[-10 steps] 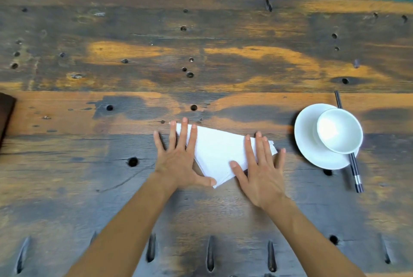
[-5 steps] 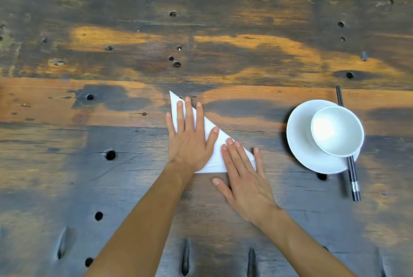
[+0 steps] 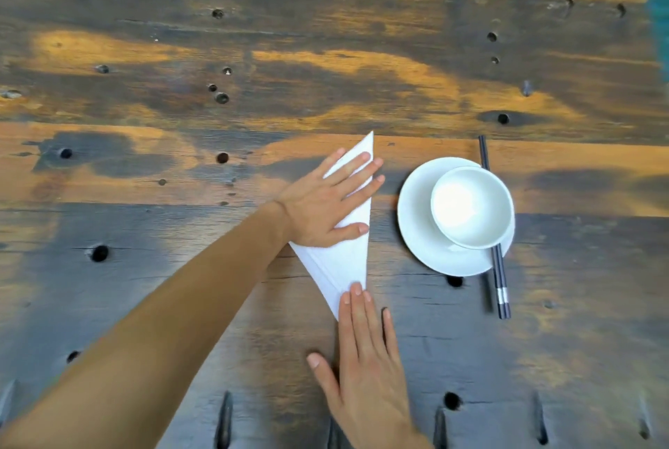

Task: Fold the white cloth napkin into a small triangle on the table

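Observation:
The white cloth napkin (image 3: 344, 264) lies flat on the wooden table (image 3: 181, 86), folded into a narrow triangle with one tip pointing away from me and one toward me. My left hand (image 3: 322, 206) rests flat on its middle, fingers spread and pointing right, covering part of the cloth. My right hand (image 3: 365, 369) lies flat on the table below, fingers together, with its fingertips pressing the napkin's near tip. Neither hand grips anything.
Just right of the napkin stands a white saucer (image 3: 416, 231) with a white bowl (image 3: 470, 206) on it. A pair of dark chopsticks (image 3: 501, 289) lies partly under the saucer's right side. The tabletop has several holes and slots.
The napkin has turned and slid right, now standing close beside the saucer. My left hand swung over it to point right; my right hand slid back to the near tip.

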Demonstrator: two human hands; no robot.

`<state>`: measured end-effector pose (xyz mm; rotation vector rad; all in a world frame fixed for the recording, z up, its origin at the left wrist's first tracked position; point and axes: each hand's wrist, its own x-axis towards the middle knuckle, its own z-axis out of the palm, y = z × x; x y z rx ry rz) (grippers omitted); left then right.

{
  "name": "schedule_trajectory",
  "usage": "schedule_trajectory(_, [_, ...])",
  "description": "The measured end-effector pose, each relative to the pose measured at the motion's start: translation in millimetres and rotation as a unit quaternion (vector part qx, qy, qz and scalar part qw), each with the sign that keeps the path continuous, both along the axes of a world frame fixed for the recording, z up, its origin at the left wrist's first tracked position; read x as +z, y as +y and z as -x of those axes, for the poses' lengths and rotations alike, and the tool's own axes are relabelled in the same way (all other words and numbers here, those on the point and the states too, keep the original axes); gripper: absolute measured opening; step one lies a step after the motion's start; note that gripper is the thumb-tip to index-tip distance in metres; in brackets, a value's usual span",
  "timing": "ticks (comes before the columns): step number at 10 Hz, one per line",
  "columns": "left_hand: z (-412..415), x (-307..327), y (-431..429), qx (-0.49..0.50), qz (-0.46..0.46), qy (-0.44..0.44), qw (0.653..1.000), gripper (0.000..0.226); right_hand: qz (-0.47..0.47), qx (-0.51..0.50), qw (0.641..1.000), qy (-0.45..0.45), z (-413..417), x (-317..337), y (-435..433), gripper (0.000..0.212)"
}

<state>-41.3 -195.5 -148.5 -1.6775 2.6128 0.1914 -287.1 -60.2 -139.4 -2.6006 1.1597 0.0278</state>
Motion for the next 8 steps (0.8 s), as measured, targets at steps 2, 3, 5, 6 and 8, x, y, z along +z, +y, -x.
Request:
schedule_trajectory(2, [27, -1, -14, -0.023, -0.003, -0.010, 1.000, 0.082, 0.017, -0.033, 0.999, 0.008, 21, 0, 4, 0.081])
schedule_trajectory(3, [26, -1, -12, -0.001, -0.005, -0.015, 1.000, 0.085, 0.026, -0.016, 1.000, 0.008, 26, -3, 0, 0.082])
schedule_trajectory(5, [23, -3, -9, 0.036, -0.007, -0.008, 0.999, 0.085, 0.028, -0.004, 1.000, 0.009, 29, -3, -10, 0.080])
schedule_trajectory(6, [18, 0, -7, 0.040, -0.010, -0.022, 0.999, 0.085, 0.027, 0.003, 1.000, 0.006, 27, -3, -12, 0.080])
schedule_trajectory(8, [6, 42, -4, 0.120, -0.011, -0.020, 0.993, 0.084, -0.014, 0.005, 0.996, -0.089, 18, 25, -27, 0.078])
